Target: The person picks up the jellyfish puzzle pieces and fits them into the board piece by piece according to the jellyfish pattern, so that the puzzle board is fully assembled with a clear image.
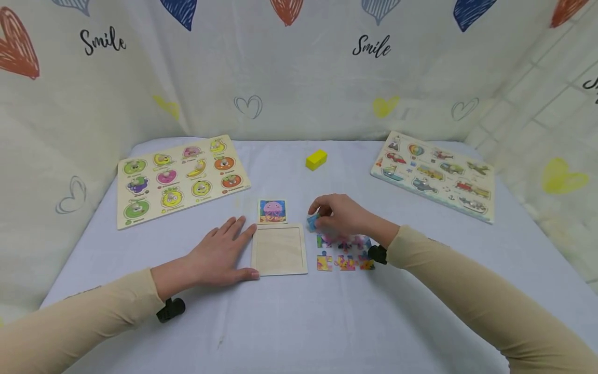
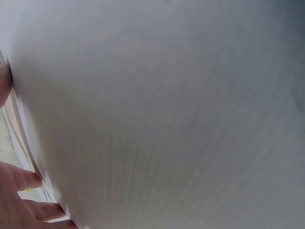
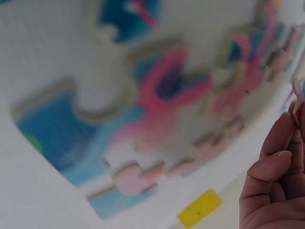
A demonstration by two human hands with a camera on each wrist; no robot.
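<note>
My left hand (image 1: 219,254) lies flat with fingers spread, its thumb and fingertips touching the left side of an unfilled wooden puzzle tray (image 1: 280,250). In the left wrist view its fingers (image 2: 28,207) show only at the left edge. My right hand (image 1: 343,213) pinches a blue jigsaw piece (image 1: 312,223) just beyond the tray's right upper corner. Below that hand, several colourful jigsaw pieces (image 1: 347,263) lie in rows, partly hidden by the hand and wrist. A small picture card (image 1: 273,211) with a pink octopus-like creature rests against the tray's far edge.
A fruit puzzle board (image 1: 184,179) lies at the back left, and a vehicle puzzle board (image 1: 434,175) at the back right. Between them sits a yellow block (image 1: 316,160). A printed cloth backdrop (image 1: 308,78) hangs behind the white-covered table (image 1: 280,327).
</note>
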